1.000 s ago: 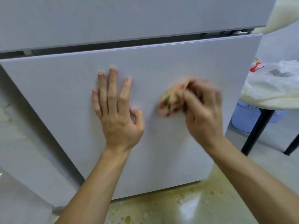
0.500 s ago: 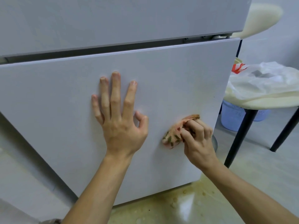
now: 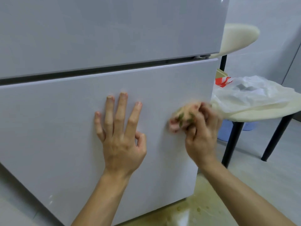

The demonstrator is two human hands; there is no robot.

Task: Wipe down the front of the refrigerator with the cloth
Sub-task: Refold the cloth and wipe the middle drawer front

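Raised since half a second ago, right hand (image 3: pixel 202 137), grip closed round the cloth (image 3: pixel 181 119), meets the refrigerator (image 3: pixel 61 128) at 2 o'clock from the flat, spread left hand (image 3: pixel 121 142).

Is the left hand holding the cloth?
No, the left hand lies flat, fingers spread, on the lower refrigerator door, while the right hand grips the cloth.
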